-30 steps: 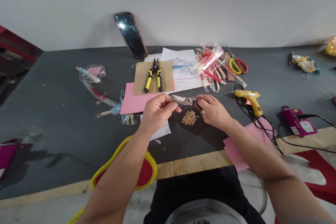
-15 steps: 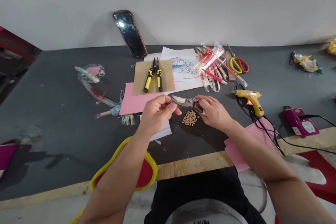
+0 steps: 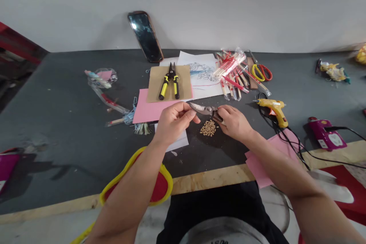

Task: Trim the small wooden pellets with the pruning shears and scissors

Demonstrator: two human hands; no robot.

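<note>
My right hand (image 3: 235, 122) grips pruning shears (image 3: 203, 109) by the handles, with the blades pointing left. At the blade tips my left hand (image 3: 176, 120) is closed in a pinch, and what its fingers hold is hidden. Just under the shears lies a small pile of short tan stick pieces (image 3: 208, 128) on the dark tabletop. Beyond my left hand, black-and-yellow snips (image 3: 170, 81) rest on a brown board (image 3: 183, 76), which overlaps pink paper (image 3: 143, 108).
A phone (image 3: 145, 36) leans on the wall. Wrapped chopsticks (image 3: 232, 69) and scissors (image 3: 261, 72) lie at the back. To the right are a yellow glue gun (image 3: 273, 108) with a cord and a purple box (image 3: 327, 133). A yellow-rimmed red item (image 3: 160, 190) sits under my left forearm.
The view has shifted slightly, so most things appear a little farther right. Both hands and the shears keep nearly the same pose over the pile.
</note>
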